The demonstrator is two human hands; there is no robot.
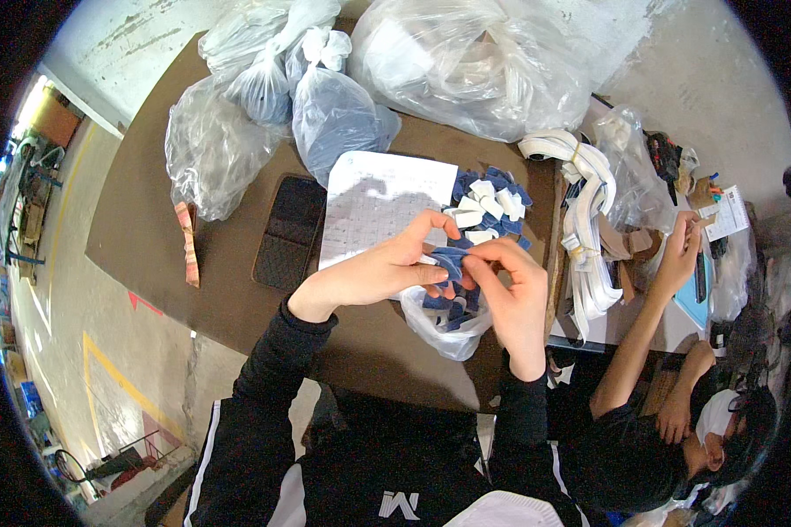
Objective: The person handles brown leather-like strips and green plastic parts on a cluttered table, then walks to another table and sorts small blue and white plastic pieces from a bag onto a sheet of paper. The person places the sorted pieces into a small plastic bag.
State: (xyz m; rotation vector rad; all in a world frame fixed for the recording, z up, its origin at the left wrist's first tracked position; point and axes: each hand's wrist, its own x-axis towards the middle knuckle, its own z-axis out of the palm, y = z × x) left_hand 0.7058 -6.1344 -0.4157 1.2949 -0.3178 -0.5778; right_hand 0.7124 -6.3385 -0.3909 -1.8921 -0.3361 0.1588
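left hand [373,268]: fingers narrow, holding blue piece [449,263] | right hand [514,279]: fingers pinching its right end | blue piece: over plastic bag [446,341] | blue-and-white pile [492,207]: on bench [360,347], beside paper sheet [360,215]

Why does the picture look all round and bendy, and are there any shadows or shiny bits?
Head view: the fisheye lens leaves a black rim and curves the table edges; head view: dark shadows fall across the white paper; head view: white glare streaks the big clear bag.
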